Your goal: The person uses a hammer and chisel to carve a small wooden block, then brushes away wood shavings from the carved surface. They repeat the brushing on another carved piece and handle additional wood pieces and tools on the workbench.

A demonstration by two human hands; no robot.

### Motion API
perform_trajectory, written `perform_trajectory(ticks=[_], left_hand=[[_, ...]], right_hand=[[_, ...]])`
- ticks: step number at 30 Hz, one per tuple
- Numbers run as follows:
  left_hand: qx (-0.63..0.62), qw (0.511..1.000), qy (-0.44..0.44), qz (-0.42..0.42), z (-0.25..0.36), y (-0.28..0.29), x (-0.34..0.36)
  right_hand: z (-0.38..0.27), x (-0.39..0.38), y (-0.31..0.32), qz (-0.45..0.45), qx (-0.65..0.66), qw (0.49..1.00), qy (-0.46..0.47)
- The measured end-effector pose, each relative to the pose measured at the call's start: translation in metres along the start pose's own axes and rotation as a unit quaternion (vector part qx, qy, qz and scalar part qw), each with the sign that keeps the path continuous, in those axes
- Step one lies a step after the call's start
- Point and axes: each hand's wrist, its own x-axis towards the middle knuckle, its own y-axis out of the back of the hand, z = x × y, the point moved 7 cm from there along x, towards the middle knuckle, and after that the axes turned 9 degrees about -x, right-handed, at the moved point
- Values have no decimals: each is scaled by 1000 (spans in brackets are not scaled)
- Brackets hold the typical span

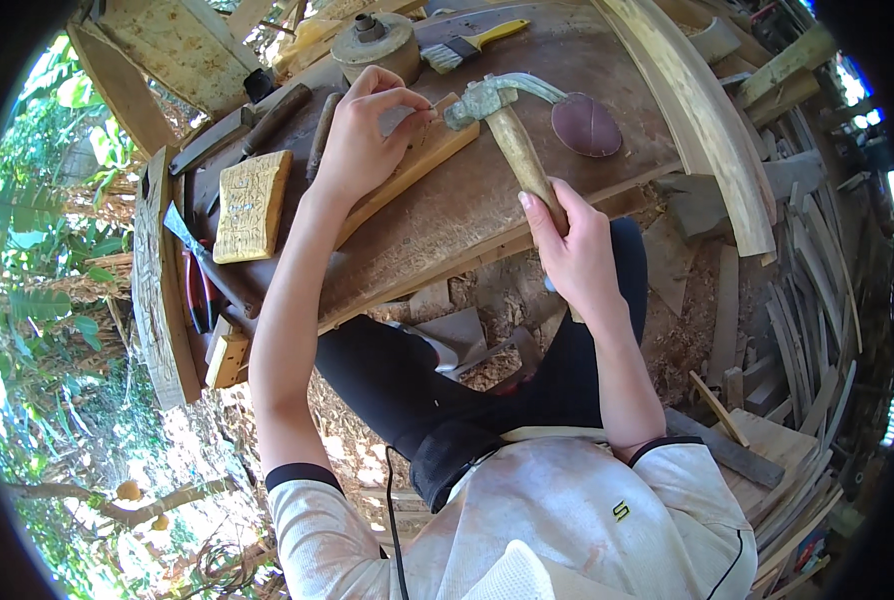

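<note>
Brown workbench (427, 235), shavings-strewn ground (689, 325). Claw hammer (519, 148) slanted, head away and leftward, claw rightward; right hand (579, 245) wrapped round handle. Left hand (365, 135): fingertips narrow, contents unclear.

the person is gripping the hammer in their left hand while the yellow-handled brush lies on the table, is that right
Wrong hand: the head view shows the hammer gripped in the right hand. The yellow-handled brush does lie on the table.

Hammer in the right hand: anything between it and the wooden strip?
Nothing visible stands between the hammer and the far end of the wooden strip. The left hand is close by, to the hammer's left; the height gap is unclear.
</note>
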Motion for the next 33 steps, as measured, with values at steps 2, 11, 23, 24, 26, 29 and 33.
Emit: perform_trajectory(ticks=[2, 11, 23, 24, 26, 29, 33], left_hand=[[0, 1000, 1, -2, 0, 0, 0], [0, 1000, 7, -8, -1, -1, 1], [-3, 1000, -8, -8, 1, -1, 1], [-3, 1000, -11, -8, 2, -1, 2], [-2, 1000, -14, -2, -1, 1, 0], [-1, 1000, -11, -4, 0, -1, 0], [-5, 1000, -17, -7, -1, -1, 2]], right_hand=[[-1, 0, 1, -4, -1, 1000, -6], [-18, 11, 15, 34, 69, 996, 38], [-45, 19, 21, 66, -8, 989, 134], [-42, 19, 18, 58, -20, 989, 133], [-41, 21, 16, 44, -44, 989, 131], [-42, 24, 16, 49, -44, 989, 132], [-39, 24, 13, 30, -22, 991, 125]])
